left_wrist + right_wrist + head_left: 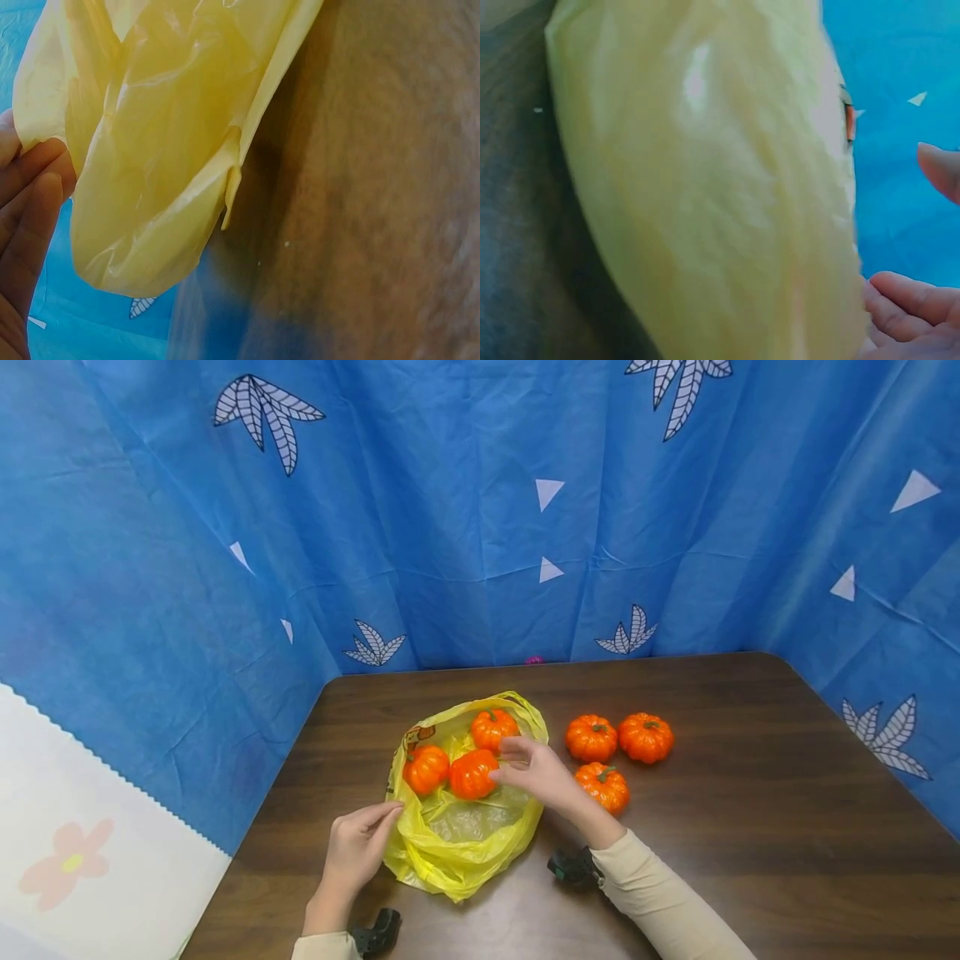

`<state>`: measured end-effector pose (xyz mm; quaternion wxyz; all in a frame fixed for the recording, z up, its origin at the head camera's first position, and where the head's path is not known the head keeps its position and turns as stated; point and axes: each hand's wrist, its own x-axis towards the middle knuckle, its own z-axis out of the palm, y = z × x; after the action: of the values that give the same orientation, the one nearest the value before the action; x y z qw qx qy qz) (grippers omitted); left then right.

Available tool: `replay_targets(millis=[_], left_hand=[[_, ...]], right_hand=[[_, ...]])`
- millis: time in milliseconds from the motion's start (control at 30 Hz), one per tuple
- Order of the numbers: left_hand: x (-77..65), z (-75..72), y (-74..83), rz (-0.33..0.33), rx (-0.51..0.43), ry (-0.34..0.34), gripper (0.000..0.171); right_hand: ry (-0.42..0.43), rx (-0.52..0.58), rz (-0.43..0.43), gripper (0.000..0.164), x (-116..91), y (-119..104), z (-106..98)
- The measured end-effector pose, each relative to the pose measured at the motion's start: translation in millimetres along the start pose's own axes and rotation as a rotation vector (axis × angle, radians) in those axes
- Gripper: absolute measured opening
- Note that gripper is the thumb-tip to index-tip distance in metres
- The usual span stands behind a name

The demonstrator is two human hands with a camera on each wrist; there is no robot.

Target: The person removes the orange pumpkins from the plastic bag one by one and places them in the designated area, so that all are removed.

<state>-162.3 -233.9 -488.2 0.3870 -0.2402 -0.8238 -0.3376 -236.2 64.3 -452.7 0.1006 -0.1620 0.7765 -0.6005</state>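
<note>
A yellow plastic bag (pixel 448 864) stands with its mouth spread on the table, and three small orange pumpkins lie inside: one at the left (pixel 425 771), one in the middle (pixel 472 775) and one at the back (pixel 494 728). My left hand (pixel 356 850) pinches the bag's left rim between thumb and fingers; the left wrist view shows the yellow film (pixel 154 180) by those fingertips. Over the right rim reaches my right hand (pixel 546 778), its fingertips beside the middle pumpkin. In the right wrist view its thumb and fingers (pixel 904 304) are spread apart with nothing between them.
Right of the bag, three more orange pumpkins sit on the brown table (pixel 750 827): a near one (pixel 604 793), partly behind my right forearm, and two farther back (pixel 591 739) (pixel 646 738). Blue patterned cloth (pixel 465 527) hangs along the table's back and sides.
</note>
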Motion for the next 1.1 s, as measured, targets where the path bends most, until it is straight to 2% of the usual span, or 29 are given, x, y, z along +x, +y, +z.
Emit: replay_targets(millis=[300,600,867,1100], left_hand=[[0.7,-0.2,0.1,0.006,-0.004,-0.001,0.025],[1.2,-0.5,1.0,0.008,-0.006,-0.003,0.025],[1.0,0.2,1.9,0.020,0.000,0.004,0.024],[0.8,-0.7,2.0,-0.002,0.002,-0.012,0.024]], right_hand=[[0.064,-0.030,0.049,0.067,3.7,8.8,12.7],[0.074,-0.061,0.057,0.066,5.6,17.6,19.5],[0.054,-0.063,0.062,0.066,7.1,23.7,20.6],[0.034,-0.049,0.069,0.066,8.4,27.9,21.3]])
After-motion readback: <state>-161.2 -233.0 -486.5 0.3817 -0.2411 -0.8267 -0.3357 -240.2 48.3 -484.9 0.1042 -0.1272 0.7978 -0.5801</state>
